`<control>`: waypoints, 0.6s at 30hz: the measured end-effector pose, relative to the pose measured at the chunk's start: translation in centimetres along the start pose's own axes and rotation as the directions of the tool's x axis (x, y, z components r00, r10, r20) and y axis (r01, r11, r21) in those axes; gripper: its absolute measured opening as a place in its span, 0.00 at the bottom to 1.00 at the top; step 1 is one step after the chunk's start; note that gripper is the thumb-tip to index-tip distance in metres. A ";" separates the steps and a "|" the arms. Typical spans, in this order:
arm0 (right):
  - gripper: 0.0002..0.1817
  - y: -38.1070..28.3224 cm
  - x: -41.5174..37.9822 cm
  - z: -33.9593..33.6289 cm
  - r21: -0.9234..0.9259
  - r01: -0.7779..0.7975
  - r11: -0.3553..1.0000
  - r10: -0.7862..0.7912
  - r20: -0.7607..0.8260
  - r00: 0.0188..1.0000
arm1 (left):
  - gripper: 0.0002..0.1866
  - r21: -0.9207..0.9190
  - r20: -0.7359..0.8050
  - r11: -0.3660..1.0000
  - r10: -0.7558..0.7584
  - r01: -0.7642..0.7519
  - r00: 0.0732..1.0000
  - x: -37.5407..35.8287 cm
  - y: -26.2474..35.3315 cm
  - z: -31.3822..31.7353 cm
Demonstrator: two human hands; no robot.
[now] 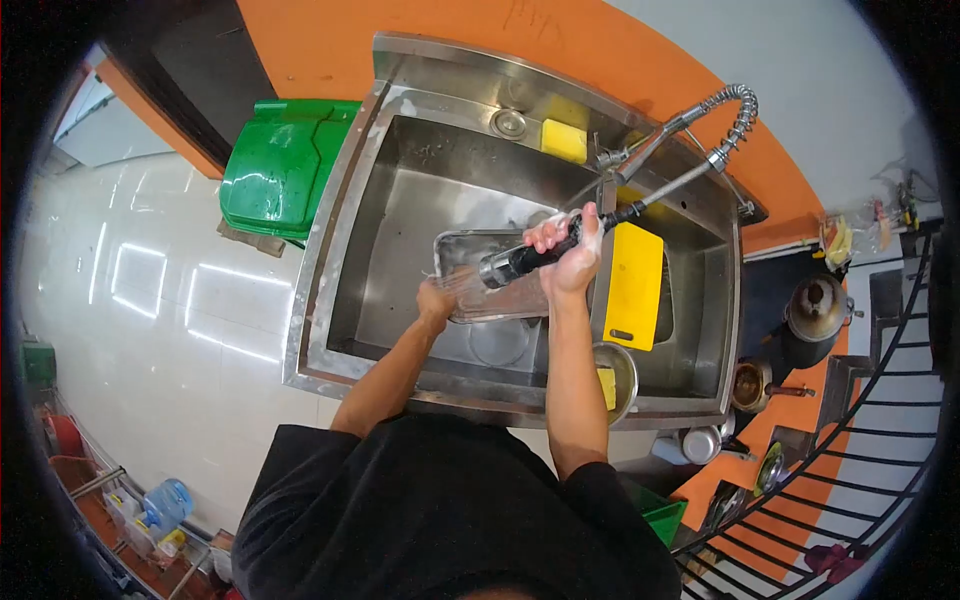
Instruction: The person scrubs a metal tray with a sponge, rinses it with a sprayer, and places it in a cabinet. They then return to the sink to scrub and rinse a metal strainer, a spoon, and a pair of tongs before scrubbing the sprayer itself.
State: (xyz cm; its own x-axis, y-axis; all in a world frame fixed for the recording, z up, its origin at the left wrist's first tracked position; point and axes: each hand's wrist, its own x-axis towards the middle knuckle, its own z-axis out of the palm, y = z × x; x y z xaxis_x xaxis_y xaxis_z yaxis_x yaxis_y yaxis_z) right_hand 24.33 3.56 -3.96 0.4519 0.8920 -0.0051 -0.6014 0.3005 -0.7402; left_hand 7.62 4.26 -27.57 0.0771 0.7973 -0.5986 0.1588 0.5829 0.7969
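Note:
In the left sink basin [390, 230] a rectangular metal tray [515, 303] lies tilted, its inside wet. My left hand [436, 302] is closed on the tray's left edge, the fingertips partly lost in the water spray. My right hand [573, 250], with white suds on it, is wrapped around the black handle of a spray faucet [512, 264]. Water streams from its nozzle down to the left, over the tray and toward my left hand. A spring hose [740, 105] runs from the faucet at the back right.
A yellow cutting board [634, 285] leans in the right basin beside the divider. A metal bowl [626, 372] with a yellow sponge [607, 388] sits near the front. A yellow block [564, 141] rests on the back ledge. A green bin [285, 165] stands left, pots [817, 308] right.

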 end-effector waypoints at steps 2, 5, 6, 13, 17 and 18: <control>0.28 -0.2 -0.2 0.5 -0.047 0.120 0.992 -0.122 -0.036 0.992 | 0.22 0.168 -0.064 0.985 0.048 -0.037 0.997 -1.9 2.8 -0.3; 0.29 -0.3 1.8 -0.8 -0.131 0.279 0.951 -0.288 -0.059 0.956 | 0.29 0.240 -0.007 0.970 0.036 -0.033 0.999 -1.9 3.9 -0.5; 0.28 -0.2 2.3 -1.2 -0.176 0.357 0.917 -0.377 -0.090 0.922 | 0.31 0.249 -0.026 0.967 0.054 -0.045 0.998 -1.7 3.6 -0.7; 0.26 -1.2 2.2 1.2 -0.243 0.161 0.957 -0.203 -0.159 0.966 | 0.40 0.398 0.058 0.809 0.449 -0.433 0.892 0.0 0.7 -1.2; 0.26 -4.2 2.3 2.3 0.053 0.022 0.998 -0.013 -0.176 0.984 | 0.41 0.444 0.178 0.762 0.441 -0.472 0.879 -2.9 3.6 -1.2; 0.26 -4.4 2.9 2.1 0.024 0.049 0.998 -0.047 -0.086 0.995 | 0.40 0.504 0.247 0.616 0.568 -0.605 0.785 -3.2 3.8 -1.1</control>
State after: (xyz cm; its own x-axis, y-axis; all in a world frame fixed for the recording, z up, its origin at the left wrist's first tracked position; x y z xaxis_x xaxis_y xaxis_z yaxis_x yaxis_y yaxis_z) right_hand 26.97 5.54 0.71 0.5346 0.8447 -0.0278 -0.5943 0.3524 -0.7229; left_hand 6.88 4.09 -22.47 0.3941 0.9183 -0.0375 0.5474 -0.2018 0.8122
